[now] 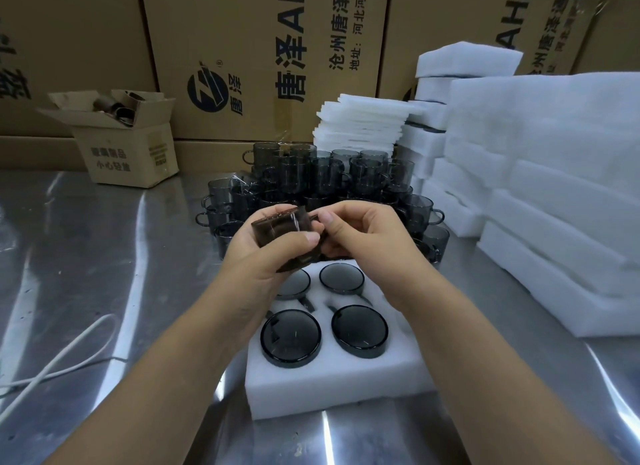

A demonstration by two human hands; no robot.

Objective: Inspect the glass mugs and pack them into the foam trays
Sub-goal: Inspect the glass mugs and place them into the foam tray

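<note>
A brown-tinted glass mug (282, 230) is held tilted in the air above the white foam tray (332, 388). My left hand (263, 253) grips its body from below, thumb across the side. My right hand (363, 232) pinches the mug's handle end with thumb and forefinger. The tray holds several dark grey glass mugs (290, 336) set upside down in its round pockets. Behind my hands stands a crowd of stacked grey glass mugs (322, 177).
Stacks of white foam trays (561, 201) fill the right side, with thin foam sheets (363, 121) behind the mugs. A small open carton (121, 142) with brown glass pieces sits at the back left. Large cartons line the back. A white cable (59, 360) lies on the steel table.
</note>
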